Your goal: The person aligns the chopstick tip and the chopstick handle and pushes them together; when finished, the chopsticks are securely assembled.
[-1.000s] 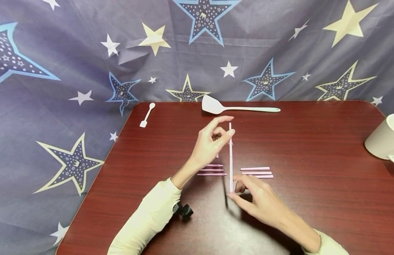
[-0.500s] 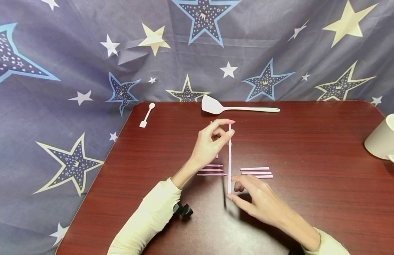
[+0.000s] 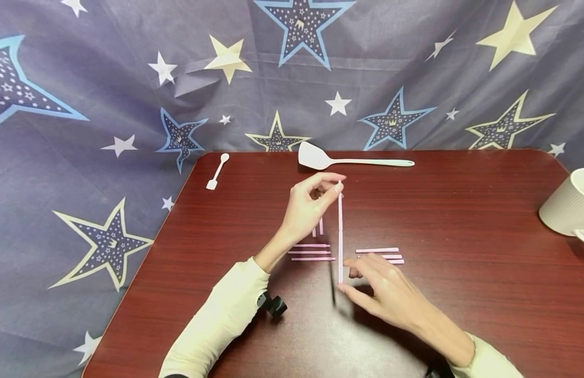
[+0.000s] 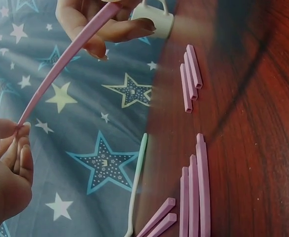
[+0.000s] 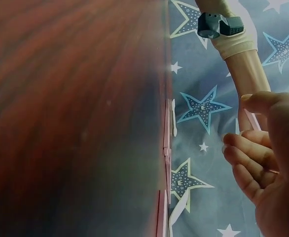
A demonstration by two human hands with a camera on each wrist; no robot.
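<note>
A long, thin pink plastic stick (image 3: 340,247) is held above the table between both hands, with a faint joint line near its middle. My left hand (image 3: 306,207) pinches its far end between thumb and fingers. At the near end, my right hand (image 3: 391,294) holds it between the thumb and fingertips. The left wrist view shows the stick (image 4: 65,57) slanting from one hand to the other. Three pink sticks with narrow tips (image 3: 312,252) lie left of it. Three pale pink sticks with hollow ends (image 4: 191,81) lie to the right. Two more sticks (image 3: 321,227) lie partly hidden beneath the left hand.
A white spatula with a pale green handle (image 3: 372,161) lies along the back of the dark red table (image 3: 462,210). A small white scoop (image 3: 218,171) is at the back left. A cream mug (image 3: 567,207) stands at the right edge. Behind hangs a starry curtain (image 3: 273,84).
The left hand has shifted slightly back and left, its fingers drawing closer around the stick's far end. More of the two sticks beneath it now shows. The right hand has barely moved.
</note>
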